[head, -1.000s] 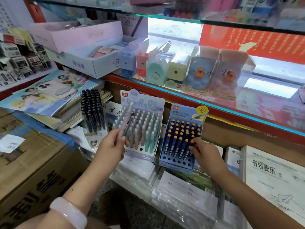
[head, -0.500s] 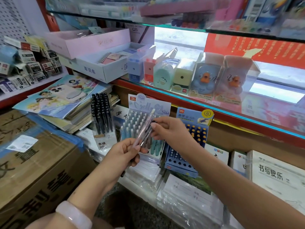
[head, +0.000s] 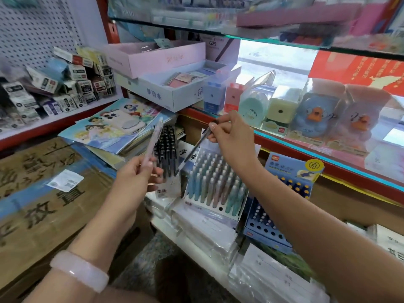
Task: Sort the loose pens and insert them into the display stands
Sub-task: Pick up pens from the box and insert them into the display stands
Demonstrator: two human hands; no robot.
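- The left hand [head: 136,176], in the centre of the frame, gripped a pale pink pen [head: 153,145] between thumb and curled fingers, the pen standing nearly upright with its top tilted right.
- The right hand [head: 231,136], just right of centre and higher, pinched a dark pen [head: 192,149] at its upper end; the pen slanted down to the left, its tip over the black-pen stand [head: 166,147].
- The two pens stood near each other but apart.
- Below the right hand sat the pastel-pen stand [head: 216,184], nearly full, with a single hole visible in its front row.
- To its right, partly hidden by the right forearm, lay the blue stand [head: 284,193], with several open holes in its lower rows.
- All three stands rested on stacks of plastic-wrapped notebooks [head: 203,228] running across the lower centre.
- At the lower left lay a cardboard box [head: 43,200] with printed characters; above it a pile of illustrated books [head: 113,130].
- A red-edged glass shelf [head: 328,158] crossed the right half just above the stands, carrying boxed sharpeners [head: 277,112] and duck figures [head: 317,114].
- A white tray [head: 175,92] and a pink box [head: 153,55] sat at the upper centre; small cartons [head: 54,90] were heaped at the upper left under a pegboard [head: 32,25].
- A pink bangle [head: 80,272] circled the left wrist at the lower left.
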